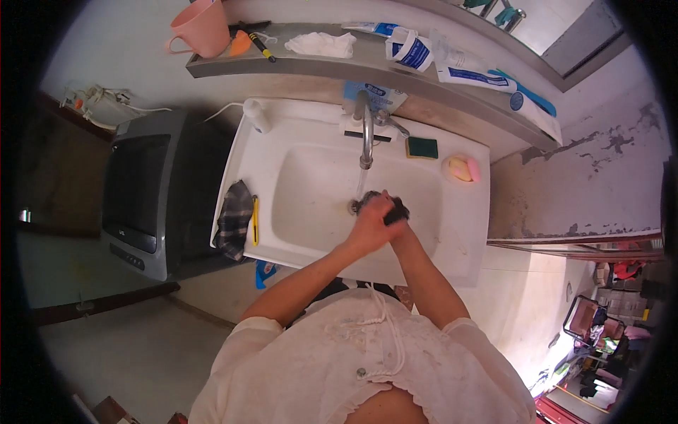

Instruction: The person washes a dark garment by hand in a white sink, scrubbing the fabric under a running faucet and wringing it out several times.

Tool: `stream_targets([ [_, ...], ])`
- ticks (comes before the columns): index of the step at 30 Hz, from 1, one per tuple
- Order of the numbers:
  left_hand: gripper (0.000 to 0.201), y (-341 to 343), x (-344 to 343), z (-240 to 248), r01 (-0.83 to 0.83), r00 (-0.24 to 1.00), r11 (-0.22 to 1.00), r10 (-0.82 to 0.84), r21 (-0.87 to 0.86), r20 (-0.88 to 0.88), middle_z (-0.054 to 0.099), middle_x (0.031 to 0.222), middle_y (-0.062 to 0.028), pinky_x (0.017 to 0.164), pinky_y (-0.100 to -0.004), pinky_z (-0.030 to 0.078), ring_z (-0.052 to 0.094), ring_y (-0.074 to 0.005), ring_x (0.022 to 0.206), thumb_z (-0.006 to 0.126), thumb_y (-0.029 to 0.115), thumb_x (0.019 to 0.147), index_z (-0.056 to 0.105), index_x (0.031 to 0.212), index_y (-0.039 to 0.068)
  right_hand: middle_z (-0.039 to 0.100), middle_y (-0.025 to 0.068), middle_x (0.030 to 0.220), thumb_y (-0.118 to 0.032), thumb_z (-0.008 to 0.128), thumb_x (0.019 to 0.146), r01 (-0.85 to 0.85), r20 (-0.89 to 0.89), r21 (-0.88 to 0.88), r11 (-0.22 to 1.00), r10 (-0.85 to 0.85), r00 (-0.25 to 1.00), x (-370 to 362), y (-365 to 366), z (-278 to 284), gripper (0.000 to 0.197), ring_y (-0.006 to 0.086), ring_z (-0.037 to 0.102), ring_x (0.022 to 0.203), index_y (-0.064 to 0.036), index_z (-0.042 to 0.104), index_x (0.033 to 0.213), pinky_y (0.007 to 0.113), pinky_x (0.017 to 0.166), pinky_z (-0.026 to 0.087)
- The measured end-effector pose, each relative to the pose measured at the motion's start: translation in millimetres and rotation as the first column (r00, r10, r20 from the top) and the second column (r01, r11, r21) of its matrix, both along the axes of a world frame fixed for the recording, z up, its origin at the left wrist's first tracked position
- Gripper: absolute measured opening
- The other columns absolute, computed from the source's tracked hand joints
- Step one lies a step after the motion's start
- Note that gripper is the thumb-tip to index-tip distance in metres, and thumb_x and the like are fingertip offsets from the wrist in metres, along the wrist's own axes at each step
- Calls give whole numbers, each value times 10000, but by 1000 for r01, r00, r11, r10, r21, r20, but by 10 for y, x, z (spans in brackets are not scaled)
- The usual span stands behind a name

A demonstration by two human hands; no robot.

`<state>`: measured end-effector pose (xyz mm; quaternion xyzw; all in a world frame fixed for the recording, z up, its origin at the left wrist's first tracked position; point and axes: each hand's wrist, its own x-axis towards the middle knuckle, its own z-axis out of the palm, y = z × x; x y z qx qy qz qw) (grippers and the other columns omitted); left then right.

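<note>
Head view, hands together on dark item, faucet beyond, sponge right, plaid cloth left

Wall on R is peeling, w/ brightly lit flr nearby.

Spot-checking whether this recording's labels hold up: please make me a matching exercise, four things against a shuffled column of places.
1. dark item
2. pink mug
3. plaid cloth
4. green sponge

A. right of the tap
B. in the hands
C. left end of the shelf
D. left rim of the sink

Pairs: 1-B, 2-C, 3-D, 4-A
</note>
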<state>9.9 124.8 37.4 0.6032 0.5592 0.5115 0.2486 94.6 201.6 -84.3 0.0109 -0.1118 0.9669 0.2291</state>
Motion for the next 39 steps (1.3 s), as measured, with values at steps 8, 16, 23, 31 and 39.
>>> stream_targets([
  [8, 265, 146, -756, -500, -55, 215, 897, 439, -438, 873, 550, 899, -133, 807, -349, 425, 533, -267, 907, 555, 106, 752, 558, 1004, 27, 588, 49, 1024, -387, 447, 887, 175, 653, -17, 984, -122, 748, -485, -122, 1014, 366, 198, 540, 980, -91, 554, 1075, 346, 883, 424],
  [16, 250, 61, -254, -219, -444, 891, 895, 435, -46, -129, 511, 1071, -165, 814, -368, 417, 487, -306, 1007, 523, 143, 827, 511, 1047, 25, 578, 104, 897, -371, 389, 910, 69, 300, -229, 971, 3, 954, -541, -1, 533, 357, 253, 543, 852, -56, 555, 936, 379, 805, 435],
  [23, 167, 349, -654, -330, -105, 765, 809, 437, -578, 473, 591, 785, -93, 665, -305, 440, 555, -228, 701, 533, 189, 789, 566, 855, 38, 523, 4, 797, -183, 449, 886, -239, 519, 854, 462, -787, 332, -386, 185, 375, 161, 104, 463, 735, -62, 546, 927, 252, 663, 398],
  [31, 147, -49, -1041, -697, -91, 903, 912, 244, -399, 352, 563, 893, -57, 745, -262, 436, 538, -135, 842, 569, 51, 804, 581, 949, 29, 517, 90, 909, -108, 693, 659, -388, 551, 812, 437, -793, 260, -6, 220, 386, 285, 249, 506, 888, -101, 520, 885, 330, 781, 421],
  [39, 565, -345, -2020, -1053, -605, 587, 794, 392, -62, -709, 273, 1378, -205, 1062, -445, 154, 210, -348, 1297, 528, 274, 843, 345, 1294, -13, 485, 65, 898, -22, 654, 560, -420, 562, 795, 438, -792, 238, 2, -198, 312, 305, 238, 491, 861, -107, 535, 827, 316, 799, 404],
])
